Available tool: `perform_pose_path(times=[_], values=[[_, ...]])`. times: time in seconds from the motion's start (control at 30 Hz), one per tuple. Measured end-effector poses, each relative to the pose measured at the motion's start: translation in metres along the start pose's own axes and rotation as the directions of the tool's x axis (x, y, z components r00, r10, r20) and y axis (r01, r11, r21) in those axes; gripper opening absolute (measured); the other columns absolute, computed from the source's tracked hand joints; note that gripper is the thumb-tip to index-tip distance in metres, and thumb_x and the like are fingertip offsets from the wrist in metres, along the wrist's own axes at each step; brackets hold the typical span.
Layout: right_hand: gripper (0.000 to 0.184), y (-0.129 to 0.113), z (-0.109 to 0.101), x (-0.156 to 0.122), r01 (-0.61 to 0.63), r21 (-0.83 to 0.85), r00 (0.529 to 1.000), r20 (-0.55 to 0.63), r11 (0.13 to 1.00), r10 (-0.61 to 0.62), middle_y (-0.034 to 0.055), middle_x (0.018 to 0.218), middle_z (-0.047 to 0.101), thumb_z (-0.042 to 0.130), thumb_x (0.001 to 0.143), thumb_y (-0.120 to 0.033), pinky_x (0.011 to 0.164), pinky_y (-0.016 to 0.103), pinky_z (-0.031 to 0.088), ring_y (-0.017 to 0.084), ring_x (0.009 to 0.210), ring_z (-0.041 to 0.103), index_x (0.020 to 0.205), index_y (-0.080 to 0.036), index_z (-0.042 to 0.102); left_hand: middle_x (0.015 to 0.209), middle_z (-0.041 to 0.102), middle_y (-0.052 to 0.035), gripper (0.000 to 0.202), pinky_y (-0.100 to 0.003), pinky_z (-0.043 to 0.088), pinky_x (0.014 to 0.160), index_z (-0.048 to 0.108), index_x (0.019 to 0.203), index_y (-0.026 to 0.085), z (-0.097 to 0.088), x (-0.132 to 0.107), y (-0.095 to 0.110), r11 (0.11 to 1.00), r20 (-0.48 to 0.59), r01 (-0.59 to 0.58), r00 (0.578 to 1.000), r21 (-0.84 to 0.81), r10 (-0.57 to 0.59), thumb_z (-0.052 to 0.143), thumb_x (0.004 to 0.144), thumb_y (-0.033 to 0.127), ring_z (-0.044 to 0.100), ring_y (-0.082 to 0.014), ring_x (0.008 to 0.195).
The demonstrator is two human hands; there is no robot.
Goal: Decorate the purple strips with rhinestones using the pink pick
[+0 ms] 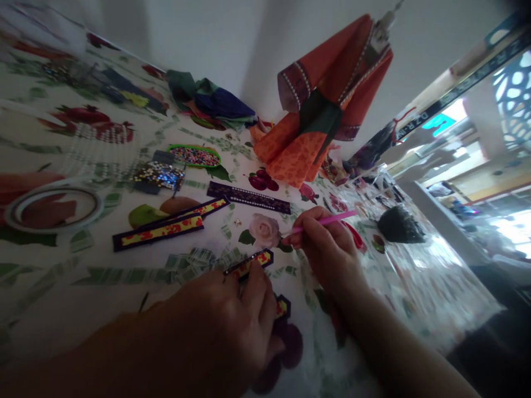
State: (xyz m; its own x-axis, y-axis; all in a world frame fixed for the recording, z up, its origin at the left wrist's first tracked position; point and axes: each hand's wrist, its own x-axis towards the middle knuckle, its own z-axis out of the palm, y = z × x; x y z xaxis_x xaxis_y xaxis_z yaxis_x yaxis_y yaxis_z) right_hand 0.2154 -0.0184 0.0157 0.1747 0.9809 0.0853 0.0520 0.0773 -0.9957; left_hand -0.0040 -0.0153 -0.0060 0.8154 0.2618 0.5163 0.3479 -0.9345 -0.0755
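Observation:
My left hand (232, 320) is closed over a dark-edged yellow and red strip (265, 257), whose pointed end and row of small shiny studs show past the fingers. The end of a similar strip (284, 307) sticks out beside that hand, the rest hidden. In my right hand (327, 249) a thin pink pen-like stick (338, 216) is pinched, its pale tip pointing left above the table, apart from the strip. Farther left lie two more yellow and red strips (161, 231), partly overlapping. Behind them is a dark strip with white beads (249, 197).
A flowered cloth (99, 276) covers the table. A green-rimmed dish of colourful beads (194, 156), glittering sequins (160, 177), strings of white beads (99, 146) and a tape roll (53, 207) lie left. A small orange garment (327, 105) hangs behind; a dark bundle (400, 225) sits right.

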Motion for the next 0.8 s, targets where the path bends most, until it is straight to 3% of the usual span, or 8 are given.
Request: perform_pose_path(times=[0.13, 0.23, 0.47, 0.53, 0.63, 0.8], values=[[0.012, -0.005, 0.001, -0.010, 0.168, -0.341, 0.984, 0.120, 0.925, -0.135, 0.0009, 0.085, 0.070, 0.065, 0.103, -0.032, 0.071, 0.027, 0.055, 0.015, 0.077, 0.067, 0.097, -0.023, 0.070, 0.111, 0.077, -0.0276, 0.047, -0.041, 0.053, 0.052, 0.073, 0.114, 0.001, -0.003, -0.002, 0.000, 0.999, 0.020, -0.038, 0.999, -0.006, 0.038, 0.035, 0.108, 0.027, 0.073, -0.0314, 0.071], [0.011, -0.008, 0.001, -0.014, 0.274, -0.478, 0.961, 0.178, 0.835, -0.214, 0.0010, 0.090, 0.069, 0.062, 0.104, -0.030, 0.074, 0.028, 0.055, 0.015, 0.081, 0.066, 0.099, -0.024, 0.070, 0.110, 0.077, -0.0271, 0.045, -0.041, 0.053, 0.054, 0.073, 0.113, 0.001, -0.003, -0.002, -0.002, 0.999, 0.024, -0.038, 0.999, -0.003, 0.038, 0.037, 0.108, 0.029, 0.073, -0.0316, 0.071], [0.007, -0.008, 0.000, -0.018, 0.341, -0.599, 0.939, 0.257, 0.724, -0.230, 0.0013, 0.093, 0.069, 0.062, 0.104, -0.029, 0.073, 0.030, 0.056, 0.017, 0.080, 0.066, 0.102, -0.026, 0.067, 0.110, 0.078, -0.0254, 0.042, -0.040, 0.050, 0.054, 0.069, 0.119, -0.001, -0.002, 0.001, -0.001, 0.998, 0.042, -0.055, 0.998, -0.004, 0.055, 0.038, 0.107, 0.024, 0.071, -0.0278, 0.068], [0.005, -0.009, 0.000, -0.019, 0.360, -0.617, 0.932, 0.277, 0.700, -0.235, 0.0009, 0.092, 0.069, 0.062, 0.104, -0.029, 0.073, 0.031, 0.056, 0.016, 0.078, 0.065, 0.103, -0.026, 0.067, 0.109, 0.077, -0.0257, 0.044, -0.041, 0.049, 0.055, 0.067, 0.122, -0.003, -0.001, 0.000, -0.001, 1.000, 0.040, -0.010, 0.999, -0.001, 0.010, 0.038, 0.107, 0.026, 0.071, -0.0294, 0.069], [0.004, -0.010, 0.000, -0.020, 0.380, -0.640, 0.925, 0.282, 0.668, -0.255, 0.0013, 0.092, 0.070, 0.063, 0.103, -0.028, 0.072, 0.032, 0.056, 0.017, 0.078, 0.065, 0.102, -0.026, 0.067, 0.113, 0.076, -0.0276, 0.043, -0.041, 0.047, 0.053, 0.065, 0.127, -0.003, 0.000, -0.003, -0.001, 0.999, 0.042, -0.040, 0.998, 0.000, 0.040, 0.047, 0.102, 0.027, 0.070, -0.0299, 0.069], [0.005, -0.008, -0.001, -0.019, 0.388, -0.654, 0.922, 0.287, 0.649, -0.261, 0.0022, 0.091, 0.070, 0.063, 0.103, -0.029, 0.073, 0.034, 0.057, 0.019, 0.079, 0.066, 0.102, -0.026, 0.067, 0.111, 0.077, -0.0257, 0.040, -0.041, 0.048, 0.054, 0.070, 0.121, 0.001, 0.001, -0.003, -0.001, 0.998, 0.023, -0.050, 0.998, 0.028, 0.050, 0.050, 0.098, 0.027, 0.069, -0.0289, 0.068]])
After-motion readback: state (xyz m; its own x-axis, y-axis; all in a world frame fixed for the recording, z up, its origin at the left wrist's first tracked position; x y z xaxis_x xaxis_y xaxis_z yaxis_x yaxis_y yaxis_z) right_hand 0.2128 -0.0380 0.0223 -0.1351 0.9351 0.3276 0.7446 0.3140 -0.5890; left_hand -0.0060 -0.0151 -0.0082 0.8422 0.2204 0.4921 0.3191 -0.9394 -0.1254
